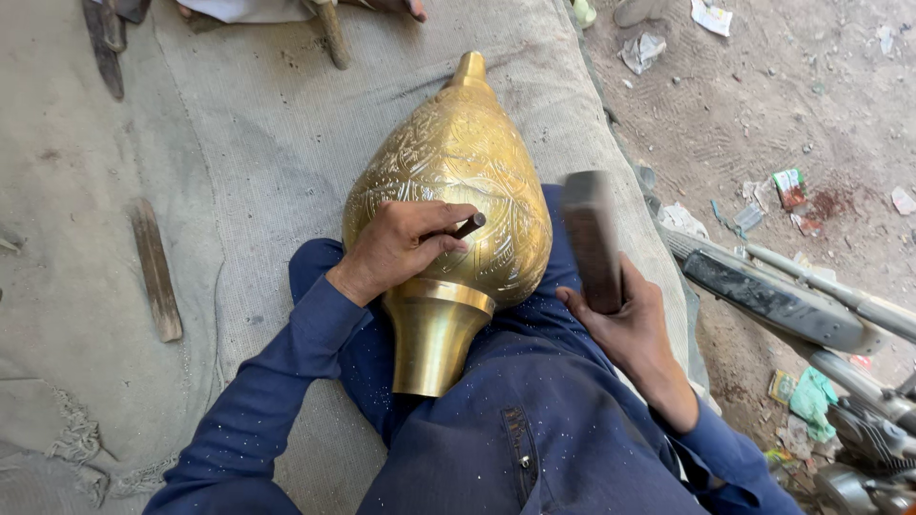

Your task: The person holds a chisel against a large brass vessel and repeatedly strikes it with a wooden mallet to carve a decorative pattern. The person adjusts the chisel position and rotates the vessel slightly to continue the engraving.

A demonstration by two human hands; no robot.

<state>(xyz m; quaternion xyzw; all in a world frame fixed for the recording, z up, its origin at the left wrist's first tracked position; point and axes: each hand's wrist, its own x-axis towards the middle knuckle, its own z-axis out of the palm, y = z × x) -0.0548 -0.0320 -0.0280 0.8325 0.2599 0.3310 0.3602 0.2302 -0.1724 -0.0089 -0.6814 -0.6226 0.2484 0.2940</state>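
A large, pear-shaped brass vessel point(468, 162) with engraved patterns lies across my lap, its narrow neck toward me and its pointed tip away. My left hand point(401, 246) rests on its lower body and grips a short dark chisel point(469, 226) whose tip touches the brass. To the right of the vessel, my right hand point(625, 319) holds a dark wooden mallet point(592, 238) raised upright, apart from the chisel. Both sleeves and my trousers are dark blue.
I sit on a grey cloth mat point(239, 143). A flat wooden stick point(156, 270) lies at left. Dark tools point(105, 43) lie at the mat's far edge. A motorcycle part point(801, 305) stands at right on littered dirt ground point(792, 105).
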